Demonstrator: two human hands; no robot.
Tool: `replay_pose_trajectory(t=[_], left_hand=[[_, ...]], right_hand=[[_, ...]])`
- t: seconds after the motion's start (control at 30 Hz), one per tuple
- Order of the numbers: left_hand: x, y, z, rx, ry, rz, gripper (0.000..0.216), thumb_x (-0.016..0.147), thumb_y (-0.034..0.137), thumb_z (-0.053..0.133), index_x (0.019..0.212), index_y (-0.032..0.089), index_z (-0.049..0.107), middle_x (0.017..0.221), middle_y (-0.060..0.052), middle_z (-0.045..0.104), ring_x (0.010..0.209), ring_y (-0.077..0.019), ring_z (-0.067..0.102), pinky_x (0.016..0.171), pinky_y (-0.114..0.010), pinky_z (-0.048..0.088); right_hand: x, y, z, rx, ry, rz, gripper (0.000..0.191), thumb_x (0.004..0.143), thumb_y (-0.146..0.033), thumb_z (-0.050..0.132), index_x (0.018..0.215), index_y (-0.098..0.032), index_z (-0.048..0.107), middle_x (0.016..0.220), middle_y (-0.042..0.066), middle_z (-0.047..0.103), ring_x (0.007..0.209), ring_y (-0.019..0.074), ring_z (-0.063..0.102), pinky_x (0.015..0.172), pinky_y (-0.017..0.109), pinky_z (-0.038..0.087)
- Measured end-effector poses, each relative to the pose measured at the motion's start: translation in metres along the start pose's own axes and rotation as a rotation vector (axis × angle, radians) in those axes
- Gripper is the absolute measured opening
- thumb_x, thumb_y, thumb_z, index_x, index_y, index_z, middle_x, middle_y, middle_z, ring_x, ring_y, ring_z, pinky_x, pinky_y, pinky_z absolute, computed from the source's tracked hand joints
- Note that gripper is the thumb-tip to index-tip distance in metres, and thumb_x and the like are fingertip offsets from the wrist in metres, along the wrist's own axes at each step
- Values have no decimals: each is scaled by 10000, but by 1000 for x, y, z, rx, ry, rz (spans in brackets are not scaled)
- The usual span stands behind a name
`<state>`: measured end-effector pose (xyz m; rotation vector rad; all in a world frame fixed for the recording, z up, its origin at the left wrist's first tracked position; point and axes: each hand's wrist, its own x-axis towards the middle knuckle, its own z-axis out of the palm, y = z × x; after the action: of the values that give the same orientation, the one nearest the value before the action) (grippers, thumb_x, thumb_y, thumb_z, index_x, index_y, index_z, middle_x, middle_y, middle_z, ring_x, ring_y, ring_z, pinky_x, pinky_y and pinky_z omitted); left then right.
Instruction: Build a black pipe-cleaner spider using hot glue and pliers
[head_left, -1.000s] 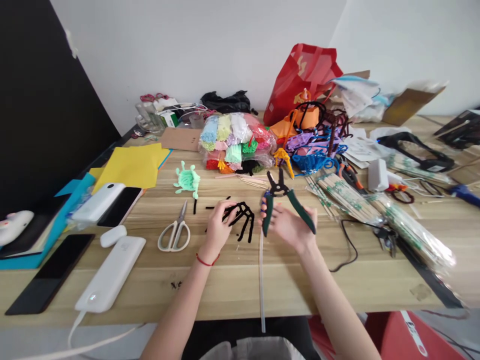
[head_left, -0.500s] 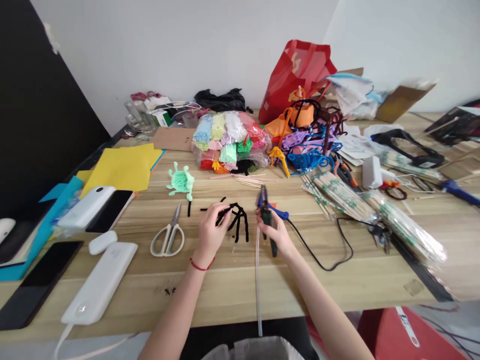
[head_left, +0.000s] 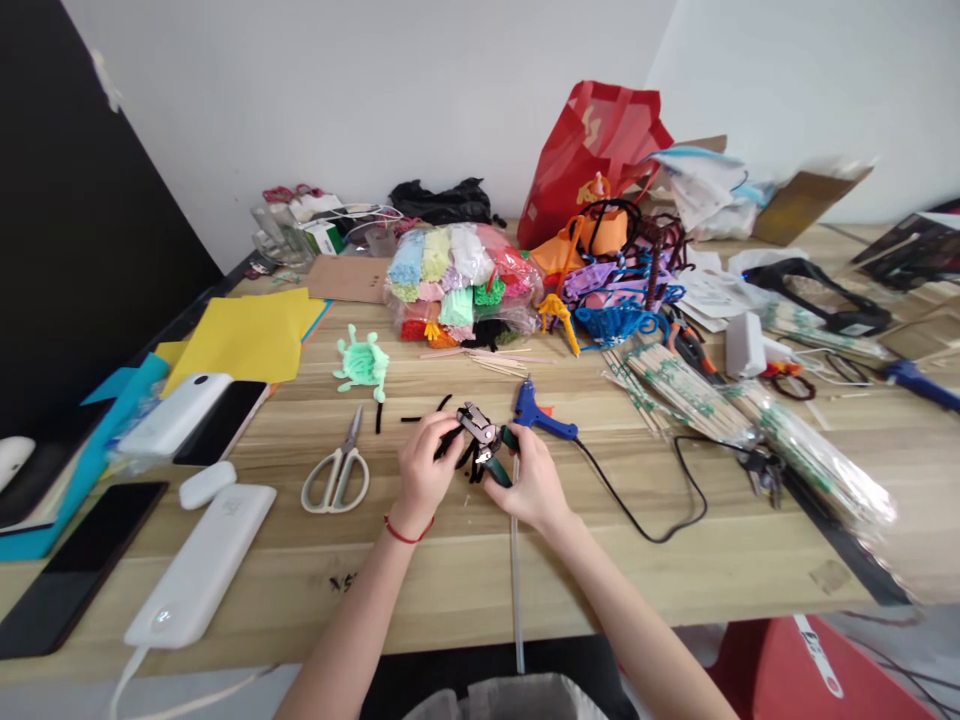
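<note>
My left hand (head_left: 427, 462) is closed, pinching a bent bundle of black pipe cleaners (head_left: 448, 441) whose lower part is mostly hidden. In my right hand (head_left: 531, 478) are green-handled pliers (head_left: 481, 432), their metal jaws turned to the left over the black stems. Whether the jaws touch a stem I cannot tell. A blue glue gun (head_left: 541, 414) lies just beyond my right hand, and a clear glue stick (head_left: 516, 590) runs from there toward the table's front edge. Short black pieces (head_left: 379, 417) and white-handled scissors (head_left: 337, 476) lie to the left.
A mint-green fuzzy figure (head_left: 363, 363) sits behind the scissors. Bagged coloured pipe cleaners (head_left: 461, 285) and a red bag (head_left: 592, 150) stand at the back. Wrapped stick bundles (head_left: 686, 385) lie right, near the glue gun's black cord (head_left: 637, 530). A white power bank (head_left: 202, 565) and phones lie left.
The pliers have swung left and turned from upright to slanting, and their jaws now lie over the black pipe cleaners. My left hand stays nearly in place.
</note>
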<state>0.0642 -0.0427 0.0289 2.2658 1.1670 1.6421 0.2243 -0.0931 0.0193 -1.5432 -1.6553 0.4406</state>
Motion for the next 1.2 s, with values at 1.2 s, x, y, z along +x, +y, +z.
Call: replay_pose_trajectory(t=[1.2], left_hand=[[-6,1,3,-11,1,91,171,827,129,590,985,191,612,934,-70,693,898,-162,666,819,-290,542]], right_hand=[[-3,-5,12,-59,77,-10,687,620,-312,624,1221,-132,344,1062,148,534,988,302,547,882,483,464]])
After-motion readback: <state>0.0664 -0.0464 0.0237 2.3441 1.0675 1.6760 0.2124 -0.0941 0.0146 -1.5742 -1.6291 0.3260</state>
